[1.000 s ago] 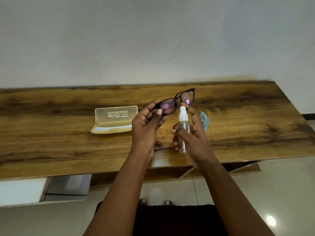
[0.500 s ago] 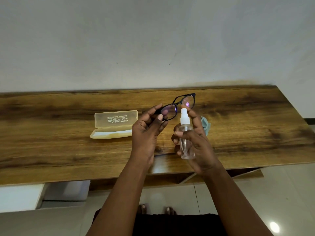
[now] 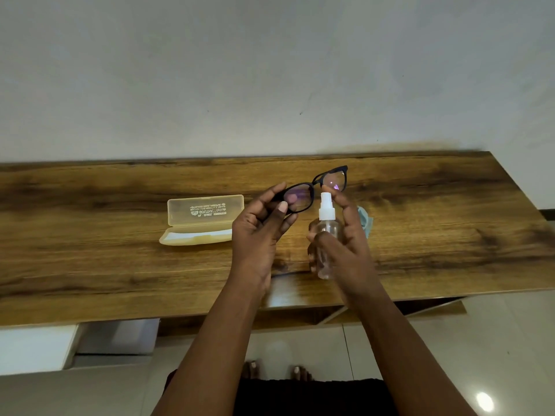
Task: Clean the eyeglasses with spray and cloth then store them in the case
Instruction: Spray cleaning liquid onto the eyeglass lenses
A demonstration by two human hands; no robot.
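I have the left hand (image 3: 258,232) raised over the desk (image 3: 90,265), its grip pinched on the left end of the eyeglasses (image 3: 315,190): thumb and fingers curl round the black frame beside the left lens. The glasses hang in the air, tilted so the right lens sits higher and farther from me, with a violet glint on both lenses.

My right hand (image 3: 345,244) has its grip wrapped round the spray bottle (image 3: 325,235). The bottle is clear plastic with a white pump head, held nearly upright. The forefinger rests at the top of the pump, and the nozzle sits just below the bridge of the glasses, close to the lenses. Through the clear wall I cannot tell how much liquid is inside.

The case (image 3: 201,219) lies open on the desk to the left of my left hand, well apart from the glasses. It is a pale yellow, translucent box; its lid stands back with printed lettering showing through reversed. The lower tray holds what looks like a white lining, and I see nothing else in it.

A light blue cloth (image 3: 365,220) lies on the desk behind my right hand, mostly hidden by the fingers.
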